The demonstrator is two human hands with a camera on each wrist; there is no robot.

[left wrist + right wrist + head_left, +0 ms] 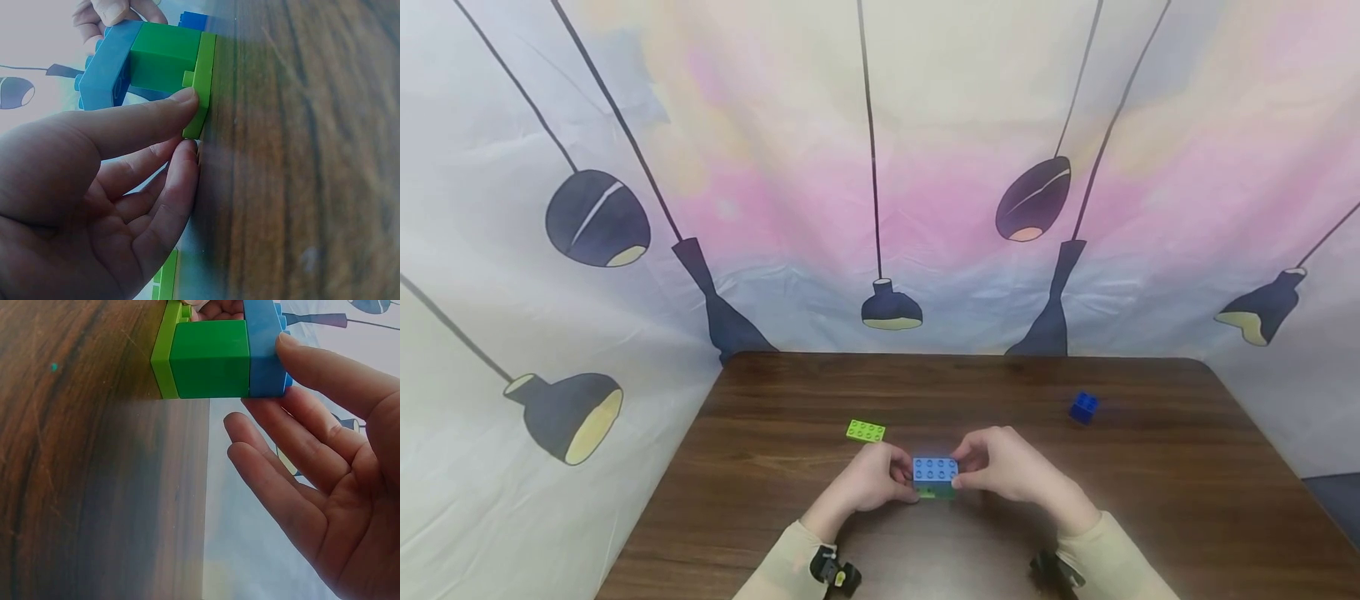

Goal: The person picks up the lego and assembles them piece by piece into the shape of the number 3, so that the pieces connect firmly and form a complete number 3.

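Between the hands a small stack of toy building bricks stands on the table. At its base is a flat lime-green plate [204, 81], with a green brick [209, 359] on one end. A light blue brick [935, 469] with studs lies across the top, its other end overhanging the plate. My left hand [868, 481] pinches the lime-green plate at its near end, thumb on top and fingers low by the tabletop. My right hand [1011, 467] holds the light blue brick at its right end between thumb and fingertips, the lower fingers spread free.
Another lime-green studded plate [866, 431] lies just beyond the left hand. A dark blue brick [1083, 407] sits farther back on the right. The brown wooden table [760, 392] ends at a cloth backdrop [955, 250] printed with lamps.
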